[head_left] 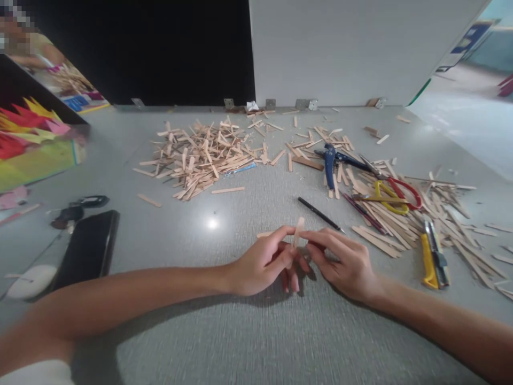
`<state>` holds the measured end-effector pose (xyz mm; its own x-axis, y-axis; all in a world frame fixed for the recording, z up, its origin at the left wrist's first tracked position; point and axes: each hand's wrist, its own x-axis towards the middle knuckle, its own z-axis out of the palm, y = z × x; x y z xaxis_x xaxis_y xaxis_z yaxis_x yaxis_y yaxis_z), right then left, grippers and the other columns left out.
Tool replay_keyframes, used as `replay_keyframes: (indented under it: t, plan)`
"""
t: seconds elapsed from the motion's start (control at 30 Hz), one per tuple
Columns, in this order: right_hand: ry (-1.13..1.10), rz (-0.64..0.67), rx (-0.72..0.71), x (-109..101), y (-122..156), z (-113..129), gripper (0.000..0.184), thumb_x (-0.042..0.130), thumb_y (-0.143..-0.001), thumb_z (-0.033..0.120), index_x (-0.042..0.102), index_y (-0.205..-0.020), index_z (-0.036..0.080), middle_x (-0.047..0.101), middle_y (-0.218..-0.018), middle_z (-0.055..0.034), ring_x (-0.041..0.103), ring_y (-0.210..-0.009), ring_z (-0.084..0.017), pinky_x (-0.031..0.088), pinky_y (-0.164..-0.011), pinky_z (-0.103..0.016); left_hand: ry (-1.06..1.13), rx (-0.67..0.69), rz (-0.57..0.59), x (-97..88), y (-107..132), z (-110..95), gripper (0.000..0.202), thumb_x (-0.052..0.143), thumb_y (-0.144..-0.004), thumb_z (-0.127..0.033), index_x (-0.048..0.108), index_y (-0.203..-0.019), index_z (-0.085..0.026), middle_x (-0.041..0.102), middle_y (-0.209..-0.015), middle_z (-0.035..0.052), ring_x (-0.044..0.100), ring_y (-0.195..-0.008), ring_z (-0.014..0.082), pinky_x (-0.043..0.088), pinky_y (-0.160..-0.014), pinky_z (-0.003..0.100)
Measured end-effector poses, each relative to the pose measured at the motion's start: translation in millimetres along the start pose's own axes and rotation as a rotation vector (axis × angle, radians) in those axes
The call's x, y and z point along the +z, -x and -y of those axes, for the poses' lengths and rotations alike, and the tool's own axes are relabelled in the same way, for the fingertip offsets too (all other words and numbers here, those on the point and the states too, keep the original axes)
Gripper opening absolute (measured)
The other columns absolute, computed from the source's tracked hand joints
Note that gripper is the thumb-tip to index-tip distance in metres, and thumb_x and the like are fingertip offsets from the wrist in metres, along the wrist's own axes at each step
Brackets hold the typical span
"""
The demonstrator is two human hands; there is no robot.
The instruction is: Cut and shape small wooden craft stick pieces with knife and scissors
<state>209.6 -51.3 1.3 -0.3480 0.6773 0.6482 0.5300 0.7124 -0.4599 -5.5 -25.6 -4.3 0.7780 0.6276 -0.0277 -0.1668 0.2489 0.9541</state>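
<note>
Between the fingertips of my left hand (260, 262) is a small wooden craft stick (300, 224), tilted upward with its rounded end on top. My right hand (344, 262) comes in from the right; its index fingertip touches the stick, while its thumb sits slightly apart below. Part of another craft stick (263, 235) shows on the table behind my left hand. A black pen-like tool (319, 214) lies just beyond my right hand.
A heap of craft sticks (204, 155) lies at back left, more sticks (395, 230) at right. Among these are blue-handled pliers (329, 163), scissors (395, 195) and a yellow utility knife (433, 256). At left are a phone (86, 248) and keys (72, 214). A panel (340, 53) stands behind.
</note>
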Motion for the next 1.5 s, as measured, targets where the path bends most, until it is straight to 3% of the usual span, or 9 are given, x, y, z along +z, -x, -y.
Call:
replay_keyframes:
  t: [0.17, 0.4, 0.5, 0.67, 0.8, 0.97, 1.17, 1.5]
  plan:
    - [-0.036, 0.028, 0.001, -2, 0, 2, 0.027, 0.058, -0.107, 0.007, 0.068, -0.128, 0.02, 0.072, -0.077, 0.0013, 0.068, -0.063, -0.012, 0.057, -0.061, -0.023, -0.022, -0.014, -0.007, 1.3, 2, -5, 0.045, 0.063, -0.11, -0.047, 0.051, -0.145, -0.021, 0.072, -0.095, 0.0035, 0.074, -0.064, 0.013, 0.06, -0.055, 0.021]
    - [-0.022, 0.075, 0.074, -4, -2, 7, 0.024, 0.057, -0.107, 0.011, 0.07, -0.124, 0.022, 0.076, -0.079, 0.0002, 0.072, -0.062, -0.013, 0.06, -0.06, -0.024, -0.03, -0.066, -0.015, 1.8, 3, -9, 0.053, 0.066, -0.108, -0.043, 0.047, -0.152, -0.021, 0.07, -0.097, 0.0043, 0.076, -0.068, 0.0145, 0.063, -0.058, 0.023]
    - [-0.024, 0.07, 0.072, -4, -3, 8, 0.024, 0.057, -0.106, 0.011, 0.072, -0.122, 0.022, 0.075, -0.078, 0.0006, 0.071, -0.061, -0.013, 0.06, -0.059, -0.024, -0.034, -0.066, -0.015, 1.8, 3, -9, 0.054, 0.066, -0.108, -0.044, 0.048, -0.154, -0.021, 0.069, -0.093, 0.003, 0.077, -0.07, 0.0159, 0.064, -0.059, 0.024]
    - [-0.011, -0.001, 0.017, -1, -1, 8, 0.029, 0.065, -0.102, 0.009, 0.067, -0.127, 0.023, 0.078, -0.096, -0.0041, 0.075, -0.073, -0.015, 0.063, -0.063, -0.026, -0.025, -0.055, -0.011, 2.4, 1, -10, 0.057, 0.067, -0.107, -0.052, 0.052, -0.153, -0.021, 0.07, -0.087, 0.0018, 0.078, -0.07, 0.0168, 0.065, -0.06, 0.025]
    - [-0.021, -0.022, 0.009, 2, 4, 8, 0.032, 0.065, -0.103, 0.011, 0.063, -0.132, 0.026, 0.078, -0.096, -0.002, 0.076, -0.074, -0.016, 0.064, -0.062, -0.026, -0.085, -0.06, -0.003, 2.9, 2, -11, 0.059, 0.066, -0.107, -0.052, 0.05, -0.155, -0.021, 0.072, -0.09, 0.003, 0.078, -0.072, 0.0171, 0.066, -0.061, 0.026]
    - [-0.027, -0.002, 0.083, 3, 9, 10, 0.028, 0.065, -0.106, 0.015, 0.061, -0.129, 0.03, 0.08, -0.094, 0.0014, 0.078, -0.073, -0.015, 0.066, -0.067, -0.025, -0.163, -0.066, 0.001, 2.1, 4, -10, 0.058, 0.061, -0.11, -0.043, 0.043, -0.161, -0.022, 0.073, -0.097, 0.0056, 0.078, -0.074, 0.0167, 0.066, -0.062, 0.027]
    - [-0.035, 0.021, 0.21, 2, 12, 13, 0.022, 0.064, -0.105, 0.018, 0.065, -0.124, 0.029, 0.082, -0.096, -0.0007, 0.082, -0.077, -0.018, 0.069, -0.071, -0.027, -0.238, -0.032, 0.038, 0.5, 3, -13, 0.064, 0.063, -0.108, -0.031, 0.039, -0.167, -0.023, 0.07, -0.09, 0.0023, 0.074, -0.072, 0.0148, 0.063, -0.058, 0.022]
    - [-0.051, 0.169, 0.271, -3, 7, 11, 0.016, 0.061, -0.101, 0.014, 0.066, -0.111, 0.027, 0.077, -0.086, 0.0004, 0.076, -0.073, -0.017, 0.065, -0.071, -0.027, -0.297, -0.034, 0.06, -2.6, 4, -9, 0.074, 0.059, -0.11, -0.031, 0.023, -0.175, -0.023, 0.072, -0.09, 0.004, 0.073, -0.071, 0.0155, 0.063, -0.06, 0.024]
